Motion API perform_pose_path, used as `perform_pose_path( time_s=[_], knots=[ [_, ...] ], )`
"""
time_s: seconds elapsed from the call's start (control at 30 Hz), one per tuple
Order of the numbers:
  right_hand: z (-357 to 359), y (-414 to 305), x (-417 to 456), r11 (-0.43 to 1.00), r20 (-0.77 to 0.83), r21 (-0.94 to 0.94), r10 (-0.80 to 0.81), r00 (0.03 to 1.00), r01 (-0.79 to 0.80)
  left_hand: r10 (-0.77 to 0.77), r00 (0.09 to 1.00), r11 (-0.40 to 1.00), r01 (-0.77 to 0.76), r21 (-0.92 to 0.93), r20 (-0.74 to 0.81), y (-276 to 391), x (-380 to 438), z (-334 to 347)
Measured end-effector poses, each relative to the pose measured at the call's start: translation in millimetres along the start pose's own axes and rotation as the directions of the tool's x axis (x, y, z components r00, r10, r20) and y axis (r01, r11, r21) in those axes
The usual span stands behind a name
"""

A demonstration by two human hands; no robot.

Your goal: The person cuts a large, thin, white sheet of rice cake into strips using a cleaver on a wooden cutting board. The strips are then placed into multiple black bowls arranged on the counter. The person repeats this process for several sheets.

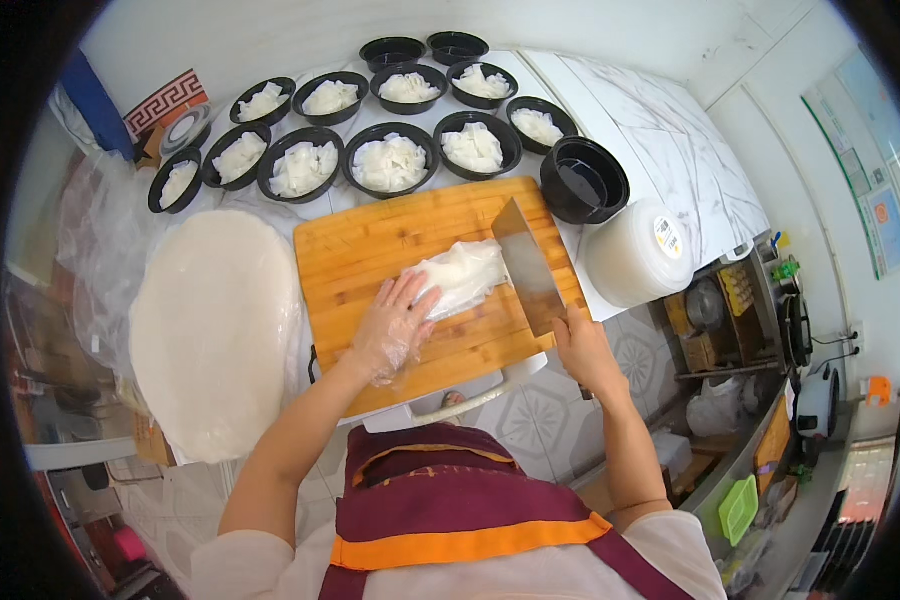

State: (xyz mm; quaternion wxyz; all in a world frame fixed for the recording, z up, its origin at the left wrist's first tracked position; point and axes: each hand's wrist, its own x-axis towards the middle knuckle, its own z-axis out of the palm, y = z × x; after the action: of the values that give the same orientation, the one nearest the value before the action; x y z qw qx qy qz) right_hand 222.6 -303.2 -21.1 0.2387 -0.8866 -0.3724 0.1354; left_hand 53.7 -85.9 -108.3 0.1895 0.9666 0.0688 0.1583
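Observation:
On a wooden cutting board (360, 262) lies a folded stack of white, thin sheet-like food (461, 277). My left hand (397, 322), in a clear plastic glove, rests with its fingers spread on the stack's left end. My right hand (586, 349) grips the handle of a cleaver (529, 266), whose broad blade stands by the stack's right end. Left of the board is a large pale, rounded slab under plastic film (214, 330). Behind the board, several round black plastic bowls (391, 161) hold cut white pieces.
Two black bowls without food (392, 54) stand at the back wall. At the board's right back corner is a deeper black container (585, 180), beside stacked translucent lids (634, 255). Clear plastic bags (105, 255) hang at the left. A marble-patterned counter (667, 135) extends right.

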Motion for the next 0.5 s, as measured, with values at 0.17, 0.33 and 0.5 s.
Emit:
perform_pose_path(
  time_s=[0.17, 0.33, 0.5],
  knots=[
    [34.1, -7.0, 15.5, 0.998, -0.064, -0.044, -0.044, 0.997, 0.041, 0.053, 0.997, 0.998, -0.054, -0.025, -0.056, -1.1, -0.3, 1.4],
    [14.0, -10.9, -0.4, 0.998, -0.044, 0.013, -0.063, 0.997, 0.064, 0.045, 0.995, 0.999, -0.046, -0.009, -0.084, -1.6, 1.0, 0.4],
    [48.0, -15.9, 12.1, 0.991, -0.057, -0.063, -0.125, 0.991, 0.121, 0.036, 0.997, 0.999, -0.037, -0.011, -0.069, -2.4, -2.0, 1.9]
  ],
)
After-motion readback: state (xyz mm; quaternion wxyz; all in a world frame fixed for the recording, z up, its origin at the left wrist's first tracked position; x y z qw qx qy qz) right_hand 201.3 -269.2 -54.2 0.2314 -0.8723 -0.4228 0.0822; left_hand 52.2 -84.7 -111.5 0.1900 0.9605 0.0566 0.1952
